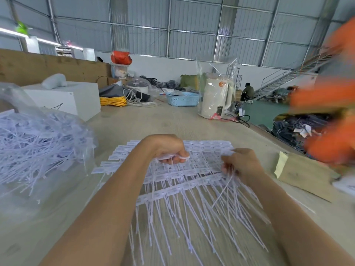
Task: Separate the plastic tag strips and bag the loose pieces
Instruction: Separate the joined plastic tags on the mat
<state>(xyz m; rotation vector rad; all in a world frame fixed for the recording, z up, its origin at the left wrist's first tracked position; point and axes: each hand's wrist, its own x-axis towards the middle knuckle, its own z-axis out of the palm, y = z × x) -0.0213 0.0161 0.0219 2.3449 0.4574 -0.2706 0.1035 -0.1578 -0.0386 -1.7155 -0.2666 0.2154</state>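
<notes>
The left hand (169,150) curls round a small bunch of white tag strips (184,181), and the right hand (240,166) pinches a few thin tails; exactly how many is blurred. The joined sheets lie fanned on the worktop (153,121) beneath and just nearer than both hands. They look featherlight, springy and slick, so the flat label heads should give surer purchase than the whippy tails. The bag of loose pieces (38,143) sits well left of the left hand.

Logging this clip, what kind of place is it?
Probably a warehouse or packing workshop: corrugated metal walls, a steel staircase, and a clear bag full of loose plastic tags on the worktable.
</notes>
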